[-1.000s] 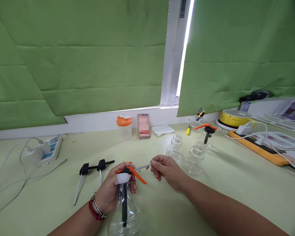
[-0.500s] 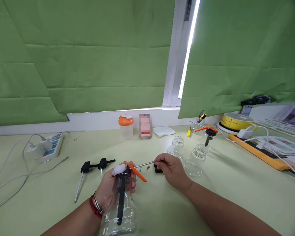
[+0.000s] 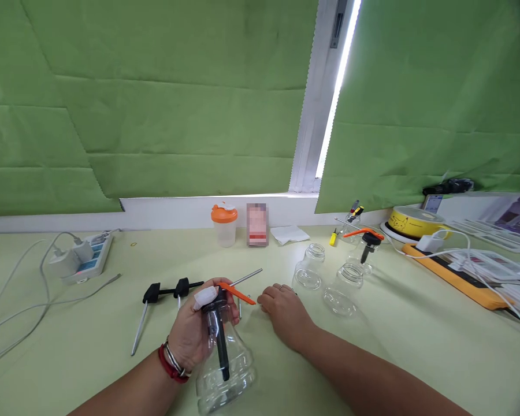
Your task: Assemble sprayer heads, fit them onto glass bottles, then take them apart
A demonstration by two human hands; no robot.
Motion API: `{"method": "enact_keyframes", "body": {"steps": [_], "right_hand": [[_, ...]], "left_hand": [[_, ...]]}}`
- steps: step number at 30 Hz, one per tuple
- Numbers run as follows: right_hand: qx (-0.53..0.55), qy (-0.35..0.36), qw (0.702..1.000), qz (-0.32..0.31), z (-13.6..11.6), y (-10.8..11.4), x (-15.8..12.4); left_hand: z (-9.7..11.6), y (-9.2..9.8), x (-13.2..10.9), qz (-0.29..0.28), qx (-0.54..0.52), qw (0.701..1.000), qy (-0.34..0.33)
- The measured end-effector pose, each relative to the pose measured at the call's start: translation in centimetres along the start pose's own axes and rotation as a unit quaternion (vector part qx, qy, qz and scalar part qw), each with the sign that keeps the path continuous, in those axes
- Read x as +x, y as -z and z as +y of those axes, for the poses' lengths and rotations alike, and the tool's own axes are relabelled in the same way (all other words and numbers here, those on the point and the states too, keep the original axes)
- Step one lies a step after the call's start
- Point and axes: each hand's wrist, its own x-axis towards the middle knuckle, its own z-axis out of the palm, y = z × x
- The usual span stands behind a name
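My left hand [image 3: 189, 340] is wrapped round the neck of a clear plastic spray bottle [image 3: 226, 370], which is tilted above the table. The bottle has a black pump stem, an orange trigger [image 3: 236, 293] and a thin metal nozzle rod [image 3: 248, 277] that points up and to the right. The thumb of this hand has a white bandage. My right hand [image 3: 283, 312] rests low on the table just right of the trigger. Its fingers are curled down, and what is under them is hidden.
Two black pump heads with tubes [image 3: 164, 292] lie to the left. Two open clear bottles [image 3: 344, 283] stand on the right, with another orange-trigger bottle [image 3: 364, 242] behind them. Farther off are an orange-lidded cup [image 3: 224, 224], a power strip [image 3: 84, 260] with cables, a yellow spool [image 3: 415, 216] and an orange board [image 3: 455, 260].
My right hand has let go of the metal rod and dropped to the table, closer to the trigger. The bottle in my left hand has tilted, so its base now points right.
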Motion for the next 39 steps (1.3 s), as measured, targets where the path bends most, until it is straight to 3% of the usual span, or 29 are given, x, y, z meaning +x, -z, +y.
{"method": "enact_keyframes", "body": {"steps": [5,7,8,9,10,13,14,15,16,19,22,23,25,27,29,30,32,34,37,38,39], "right_hand": [[0.122,-0.049,0.987,0.092,-0.4,2.6,-0.6],[0.255,-0.073,0.962,0.065,-0.9,3.9,-1.4],[0.346,-0.088,0.934,0.025,-1.2,4.4,-1.9],[0.45,-0.105,0.886,-0.027,-1.6,4.8,-2.5],[0.557,-0.119,0.817,-0.092,-2.0,5.0,-3.2],[0.794,-0.163,0.547,-0.21,-3.1,5.1,-5.3],[0.826,-0.17,0.493,-0.214,-3.3,5.0,-6.0],[0.844,-0.18,0.459,-0.21,-3.5,4.9,-6.6],[0.851,-0.19,0.444,-0.205,-3.5,4.7,-7.1],[0.84,-0.219,0.46,-0.187,-3.2,4.5,-8.0],[0.795,-0.218,0.54,-0.169,-2.9,4.8,-8.1],[0.767,-0.211,0.585,-0.157,-2.8,5.0,-8.1],[0.678,-0.177,0.705,-0.109,-2.7,5.7,-8.2],[0.536,-0.107,0.838,-0.012,-2.5,6.3,-8.4],[0.38,-0.015,0.921,0.087,-2.0,6.8,-8.6],[0.325,0.028,0.938,0.117,-1.8,7.0,-8.7],[0.308,0.07,0.941,0.125,-1.4,7.3,-8.6],[0.412,0.038,0.908,0.071,-1.2,7.3,-8.4],[0.562,-0.041,0.824,-0.052,-1.5,7.1,-8.5],[0.566,-0.044,0.82,-0.073,-1.5,7.1,-8.6],[0.537,-0.033,0.841,-0.062,-1.5,7.1,-8.9]], "left_hand": [[0.6,-1.2,-0.7,0.038,0.013,0.998,-0.04],[0.9,-1.6,-1.1,0.047,0.021,0.997,-0.066],[1.0,-1.9,-1.3,0.048,0.027,0.995,-0.079],[1.1,-2.1,-1.5,0.048,0.035,0.994,-0.092],[1.1,-2.3,-1.7,0.047,0.045,0.993,-0.103],[0.6,-2.7,-2.6,0.046,0.091,0.988,-0.113],[0.4,-2.7,-2.9,0.039,0.118,0.986,-0.108],[0.1,-2.5,-3.2,0.024,0.153,0.983,-0.1],[-0.2,-2.3,-3.4,-0.001,0.197,0.976,-0.092],[-0.6,-1.4,-3.8,-0.084,0.365,0.92,-0.118],[-0.3,-1.1,-3.6,-0.109,0.494,0.845,-0.174],[-0.2,-1.2,-3.5,-0.103,0.513,0.833,-0.18],[0.0,-1.7,-3.2,-0.071,0.522,0.833,-0.169],[0.0,-2.3,-3.0,-0.028,0.503,0.856,-0.115],[-0.2,-2.8,-2.9,0.014,0.464,0.885,-0.041],[-0.4,-2.9,-2.9,0.032,0.441,0.897,-0.01],[-0.7,-3.0,-3.0,0.052,0.406,0.912,0.011],[-1.0,-2.9,-3.3,0.053,0.399,0.915,-0.016],[-1.3,-2.7,-3.4,0.038,0.413,0.908,-0.058],[-1.3,-2.7,-3.4,0.037,0.412,0.909,-0.055],[-1.3,-2.7,-3.4,0.037,0.406,0.912,-0.041]]}}
